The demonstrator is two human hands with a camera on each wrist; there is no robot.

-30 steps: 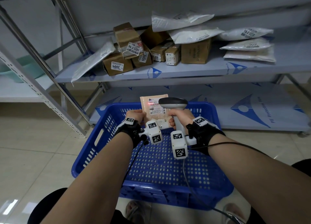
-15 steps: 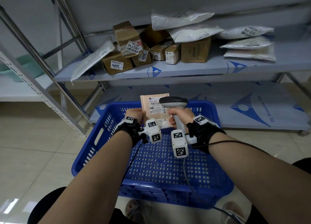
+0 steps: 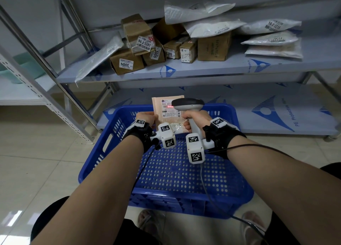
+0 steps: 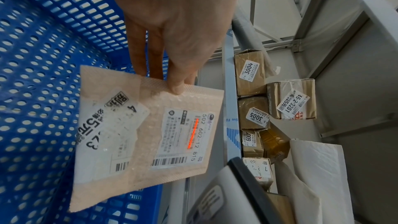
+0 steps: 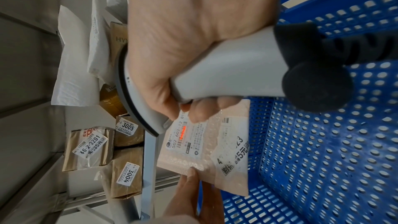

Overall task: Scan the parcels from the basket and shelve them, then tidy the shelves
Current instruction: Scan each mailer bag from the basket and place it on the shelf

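red scan line back on parcel (image 3: 167, 114) | hands clamp parcel, scanner (image 3: 188, 105) | basket (image 3: 110, 126) below

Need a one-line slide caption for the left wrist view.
Left hand pinches a pink bubble mailer above the blue basket while the scanner's red line crosses its label.

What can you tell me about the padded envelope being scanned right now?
The padded envelope is a flat pinkish-tan bubble mailer, held roughly upright over the blue basket. The left hand pinches one edge. It carries two white labels: a shipping label with barcodes and the number 502 602-12 815, and a wrinkled sticker with bold black print. A red scan line from the scanner, gripped in the right hand, falls across the shipping label. That hand's fingers lie in front of it; contact is unclear.
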